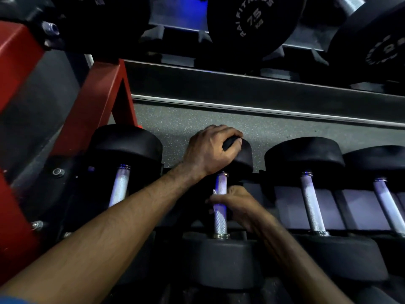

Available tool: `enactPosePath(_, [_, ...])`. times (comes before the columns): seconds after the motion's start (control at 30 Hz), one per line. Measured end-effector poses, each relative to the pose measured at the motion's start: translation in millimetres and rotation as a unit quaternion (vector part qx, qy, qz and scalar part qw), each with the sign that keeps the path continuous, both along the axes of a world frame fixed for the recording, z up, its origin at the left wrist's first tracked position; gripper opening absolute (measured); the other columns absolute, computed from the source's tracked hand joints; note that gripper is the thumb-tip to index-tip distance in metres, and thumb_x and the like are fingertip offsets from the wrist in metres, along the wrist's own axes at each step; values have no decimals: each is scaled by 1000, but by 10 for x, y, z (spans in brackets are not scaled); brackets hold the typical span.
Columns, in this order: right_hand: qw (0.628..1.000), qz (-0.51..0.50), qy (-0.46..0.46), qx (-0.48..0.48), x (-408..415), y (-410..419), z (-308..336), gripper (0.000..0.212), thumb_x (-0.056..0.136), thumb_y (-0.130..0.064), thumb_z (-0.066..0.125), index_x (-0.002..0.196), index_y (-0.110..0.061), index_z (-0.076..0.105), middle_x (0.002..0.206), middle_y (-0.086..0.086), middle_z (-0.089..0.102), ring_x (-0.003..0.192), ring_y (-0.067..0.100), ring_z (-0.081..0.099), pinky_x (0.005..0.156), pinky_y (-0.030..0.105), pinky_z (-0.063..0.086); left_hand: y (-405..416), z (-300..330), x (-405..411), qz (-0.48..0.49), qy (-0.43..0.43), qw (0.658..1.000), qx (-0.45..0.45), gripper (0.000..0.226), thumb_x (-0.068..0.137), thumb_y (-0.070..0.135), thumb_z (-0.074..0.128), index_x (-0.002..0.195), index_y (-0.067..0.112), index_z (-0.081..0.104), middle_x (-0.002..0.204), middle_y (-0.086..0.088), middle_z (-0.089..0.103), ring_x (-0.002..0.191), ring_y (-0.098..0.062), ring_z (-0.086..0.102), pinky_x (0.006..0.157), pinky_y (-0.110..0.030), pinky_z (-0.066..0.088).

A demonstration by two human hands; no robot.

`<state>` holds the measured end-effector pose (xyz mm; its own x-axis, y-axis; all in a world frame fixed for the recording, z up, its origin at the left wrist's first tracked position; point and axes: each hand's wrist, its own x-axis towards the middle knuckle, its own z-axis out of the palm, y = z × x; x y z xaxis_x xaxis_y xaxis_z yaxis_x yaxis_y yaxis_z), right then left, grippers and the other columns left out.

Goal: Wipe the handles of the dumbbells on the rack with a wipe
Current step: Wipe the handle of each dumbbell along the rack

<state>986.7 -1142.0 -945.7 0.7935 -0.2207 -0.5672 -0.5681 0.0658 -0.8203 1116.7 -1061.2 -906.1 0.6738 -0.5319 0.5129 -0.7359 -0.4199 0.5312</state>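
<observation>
- Four dumbbells lie side by side on the lower tier of the rack (92, 102), whose frame is red with dark shelf rails; the middle dumbbell (221, 255) serves as the landmark.
- Left hand (210, 150) rests on that dumbbell's far head, fingers (230, 132) curled over the rubber edge.
- Right hand (236, 205) is closed around its knurled handle (221, 220) from the right, fingers pressed onto the metal; a pale scrap of wipe (215, 191) peeks out at the handle's left side, just above the grip.
- Left of the landmark sits one dumbbell (127, 148); right of it sit two more (306, 154).
- Beyond the landmark, grey speckled floor (197, 121) shows between the tiers.
- Above it, the upper shelf carries a dumbbell marked 7.5 (252, 20), lit with a blue glow.
</observation>
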Motion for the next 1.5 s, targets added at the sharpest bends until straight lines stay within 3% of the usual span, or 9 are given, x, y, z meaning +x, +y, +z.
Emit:
enactPosePath(0.1, [1000, 17, 1, 23, -85, -25, -17, 8, 90, -1, 69, 83, 1, 73, 78, 19, 71, 61, 24, 70, 60, 29, 58, -2, -1, 3, 5, -4, 1000, -9, 41, 95, 52, 50, 117, 34, 78, 118, 15, 77, 109, -19, 68, 90, -40, 56])
enactPosePath(0.3, [995, -67, -32, 68, 147, -110, 74, 9, 93, -3, 67, 99, 4, 69, 91, 26, 75, 70, 32, 76, 67, 41, 64, -3, 11, -1, 2, -1, 1000, 2, 43, 95, 54, 47, 119, 36, 77, 120, 17, 76, 111, -18, 67, 93, -40, 56])
enactPosePath(0.47, [992, 64, 55, 99, -221, -141, 24, 23, 84, -16, 81, 103, -3, 75, 108, 29, 75, 83, 31, 77, 72, 35, 63, -5, -12, 13, 5, -6, 1000, -7, 42, 94, 53, 48, 117, 34, 78, 120, 16, 76, 108, -20, 69, 91, -39, 56])
enactPosePath(0.63, [994, -38, -8, 104, 70, -142, 79, 6, 90, -6, 73, 90, -1, 72, 76, 18, 75, 64, 24, 74, 86, 43, 62, -8, 5, -9, 3, -8, 1000, -2, 40, 95, 51, 50, 117, 33, 78, 119, 15, 77, 109, -19, 68, 91, -36, 55])
enactPosePath(0.77, [992, -46, 0, 116, 26, -119, 29, 6, 91, -3, 70, 94, 1, 72, 86, 25, 74, 65, 31, 74, 64, 36, 64, -11, -3, -5, 1, -8, 1000, -3, 41, 95, 52, 49, 117, 33, 78, 119, 15, 77, 108, -19, 68, 91, -38, 55])
enactPosePath(0.9, [986, 74, 34, 143, -288, -103, -39, 7, 84, -4, 78, 90, -3, 74, 97, 31, 71, 77, 34, 73, 76, 40, 62, -1, -7, 3, 4, -7, 1000, -9, 42, 94, 53, 48, 116, 34, 79, 118, 16, 77, 108, -18, 69, 91, -37, 56])
enactPosePath(1.13, [991, -70, -23, 112, 139, -152, 35, 9, 91, -2, 71, 98, 3, 74, 94, 25, 71, 65, 29, 74, 57, 32, 61, -6, 10, 6, 1, -6, 1000, 0, 41, 96, 52, 48, 118, 34, 78, 120, 16, 76, 110, -17, 68, 92, -38, 55])
enactPosePath(1.33, [989, 70, 32, 126, -276, -127, -104, 23, 77, -12, 88, 95, -4, 76, 98, 29, 71, 82, 36, 71, 74, 38, 60, 4, 7, 2, 0, -6, 1000, -5, 40, 96, 51, 50, 118, 34, 78, 120, 17, 76, 109, -16, 68, 91, -36, 55])
enactPosePath(1.5, [986, -77, -22, 144, 110, -112, 69, 7, 90, -6, 73, 94, -2, 76, 83, 19, 72, 65, 27, 72, 53, 28, 58, 1, 13, -9, -2, 0, 1000, -5, 38, 96, 50, 51, 118, 34, 78, 121, 16, 76, 110, -17, 68, 93, -37, 55])
